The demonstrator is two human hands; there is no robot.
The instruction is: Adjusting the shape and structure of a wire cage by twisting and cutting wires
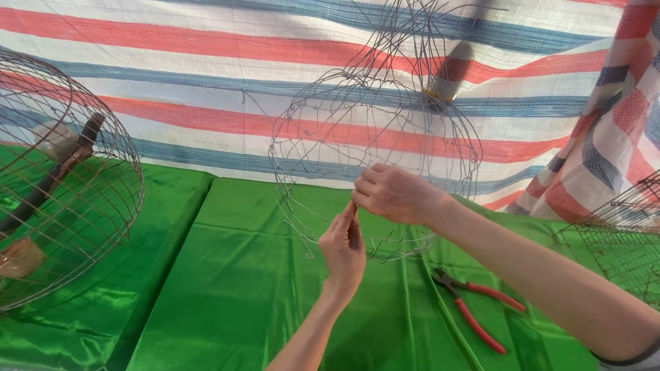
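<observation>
At frame centre: round wire frame [375, 144] hung above the green worktop [227, 288].
Left hand [342, 251]: pinched a lower wire.
Right hand [393, 194]: closed on the frame.
Lower right: red-handled pliers [478, 309] lay apart.
Left edge: wire cage [65, 182].
Behind: striped tarp [206, 82].

Both bare forearms reach up and meet mid-frame. The left hand [343, 249] points upward, fingertips pinched together. The right hand [393, 194] is curled closed just above it, touching.

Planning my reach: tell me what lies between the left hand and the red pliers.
Head view: only bare green cloth lies between the left hand and the pliers.
</observation>
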